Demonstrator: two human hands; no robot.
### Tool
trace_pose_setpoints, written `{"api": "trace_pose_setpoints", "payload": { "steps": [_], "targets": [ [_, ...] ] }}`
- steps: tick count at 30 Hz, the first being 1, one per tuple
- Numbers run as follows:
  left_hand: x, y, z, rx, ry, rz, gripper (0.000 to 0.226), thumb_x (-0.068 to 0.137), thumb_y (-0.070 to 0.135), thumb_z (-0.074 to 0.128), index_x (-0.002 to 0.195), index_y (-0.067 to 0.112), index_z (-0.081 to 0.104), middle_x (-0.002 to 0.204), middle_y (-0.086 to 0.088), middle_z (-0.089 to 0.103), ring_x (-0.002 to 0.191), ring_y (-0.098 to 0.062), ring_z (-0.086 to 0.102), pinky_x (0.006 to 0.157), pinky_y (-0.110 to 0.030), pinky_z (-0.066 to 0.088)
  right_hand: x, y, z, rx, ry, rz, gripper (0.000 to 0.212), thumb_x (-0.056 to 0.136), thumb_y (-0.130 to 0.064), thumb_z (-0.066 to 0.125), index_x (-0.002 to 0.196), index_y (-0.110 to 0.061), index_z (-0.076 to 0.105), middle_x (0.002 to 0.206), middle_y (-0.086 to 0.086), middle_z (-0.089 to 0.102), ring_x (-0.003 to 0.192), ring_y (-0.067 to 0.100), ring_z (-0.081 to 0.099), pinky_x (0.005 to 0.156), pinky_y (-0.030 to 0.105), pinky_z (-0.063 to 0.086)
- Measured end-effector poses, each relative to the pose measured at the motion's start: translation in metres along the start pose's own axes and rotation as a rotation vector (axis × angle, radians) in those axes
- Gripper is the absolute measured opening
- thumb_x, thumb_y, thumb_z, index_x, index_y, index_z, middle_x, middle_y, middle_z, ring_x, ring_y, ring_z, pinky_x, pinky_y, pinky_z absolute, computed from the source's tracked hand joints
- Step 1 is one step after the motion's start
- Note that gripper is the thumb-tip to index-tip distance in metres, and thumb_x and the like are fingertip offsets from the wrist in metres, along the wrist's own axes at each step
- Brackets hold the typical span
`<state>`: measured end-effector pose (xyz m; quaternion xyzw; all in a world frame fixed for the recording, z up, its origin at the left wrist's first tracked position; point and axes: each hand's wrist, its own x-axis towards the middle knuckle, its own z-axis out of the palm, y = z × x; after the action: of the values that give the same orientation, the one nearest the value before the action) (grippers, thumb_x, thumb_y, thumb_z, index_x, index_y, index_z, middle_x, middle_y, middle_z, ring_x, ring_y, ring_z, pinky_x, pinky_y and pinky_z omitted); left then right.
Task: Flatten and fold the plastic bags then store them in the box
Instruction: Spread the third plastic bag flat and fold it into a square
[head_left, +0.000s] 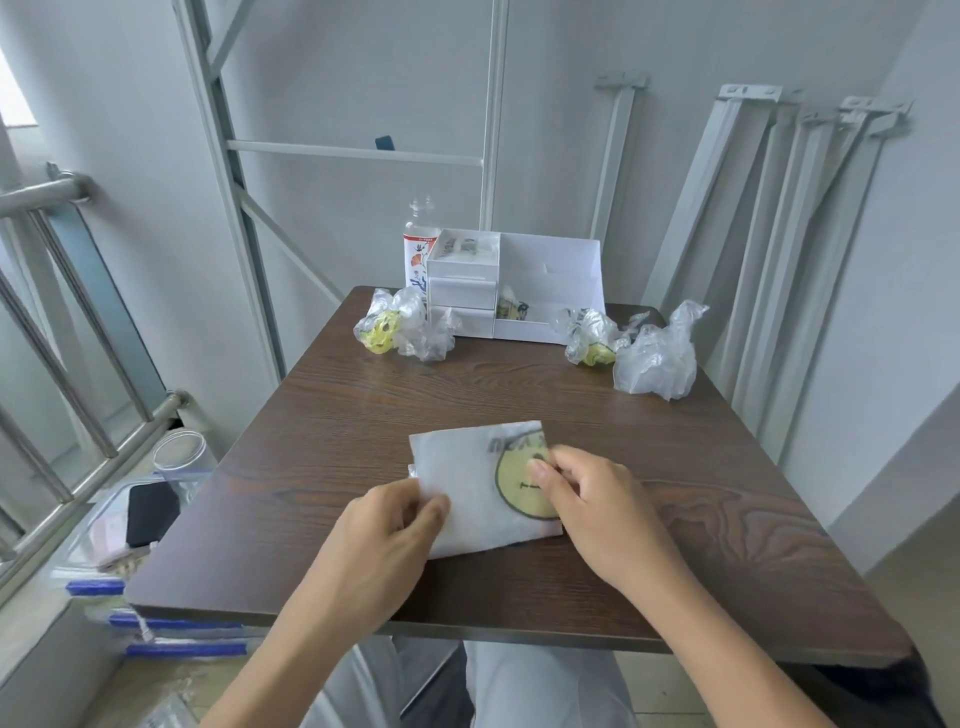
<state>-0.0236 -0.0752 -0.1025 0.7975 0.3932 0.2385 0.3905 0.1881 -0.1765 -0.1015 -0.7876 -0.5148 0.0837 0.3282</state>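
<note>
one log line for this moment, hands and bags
step: folding | left hand: pinches flat bag at left edge | right hand: pinches its printed side | crumpled bags: beside box

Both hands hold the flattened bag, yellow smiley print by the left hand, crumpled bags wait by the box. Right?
Not quite: the head view shows the yellow smiley print by the right hand, not the left hand. Both hands do hold the flattened bag, and crumpled bags wait by the box.

white bag (470, 486) with yellow smiley print, dark woodgrain table (519, 384), white box (519, 291)
</note>
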Motion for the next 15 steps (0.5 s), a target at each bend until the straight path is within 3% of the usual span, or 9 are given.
{"api": "trace_pose_setpoints", "payload": {
  "steps": [3,7,9,11,15],
  "targets": [
    [0.007,0.003,0.003,0.041,0.029,-0.054,0.034,0.103,0.035,0.053,0.086,0.008,0.062,0.074,-0.007,0.065,0.072,-0.024,0.06,0.066,-0.042,0.044,0.005,-0.006,0.006,-0.107,0.01,0.025,0.039,0.109,-0.045,0.045,0.077,-0.022,0.047,0.067,-0.005,0.054,0.068,0.01,0.055,0.06,0.033,0.038],
    [0.006,0.004,0.011,0.071,0.147,-0.039,0.02,0.102,0.04,0.054,0.093,0.022,0.056,0.07,0.002,0.066,0.07,-0.015,0.059,0.064,-0.033,0.045,0.003,-0.007,0.013,-0.148,0.068,0.062,0.032,0.105,-0.047,0.052,0.084,-0.024,0.055,0.071,-0.009,0.061,0.07,0.008,0.058,0.056,0.018,0.035],
    [0.004,0.003,0.018,0.102,0.203,-0.035,0.012,0.102,0.039,0.055,0.104,0.029,0.049,0.065,0.012,0.062,0.067,-0.011,0.056,0.056,-0.028,0.037,0.002,-0.009,0.014,-0.113,0.088,0.092,0.024,0.101,-0.046,0.06,0.086,-0.028,0.057,0.072,-0.011,0.063,0.071,0.006,0.06,0.058,0.022,0.038],
    [0.0,0.002,0.024,0.126,0.271,-0.012,0.021,0.101,0.037,0.057,0.115,0.034,0.042,0.062,0.016,0.06,0.062,-0.01,0.054,0.057,-0.028,0.037,0.0,-0.011,0.015,-0.087,0.091,0.119,0.016,0.098,-0.043,0.066,0.091,-0.032,0.058,0.072,-0.014,0.065,0.071,0.003,0.061,0.064,0.026,0.045],
    [-0.005,0.001,0.032,0.134,0.367,0.007,0.032,0.099,0.033,0.06,0.117,0.034,0.033,0.056,0.004,0.056,0.059,-0.013,0.054,0.063,-0.037,0.048,-0.002,-0.013,0.016,-0.087,0.1,0.114,0.021,0.095,-0.041,0.07,0.105,-0.04,0.051,0.072,-0.016,0.066,0.068,0.003,0.065,0.071,0.034,0.056]
  ]
}}
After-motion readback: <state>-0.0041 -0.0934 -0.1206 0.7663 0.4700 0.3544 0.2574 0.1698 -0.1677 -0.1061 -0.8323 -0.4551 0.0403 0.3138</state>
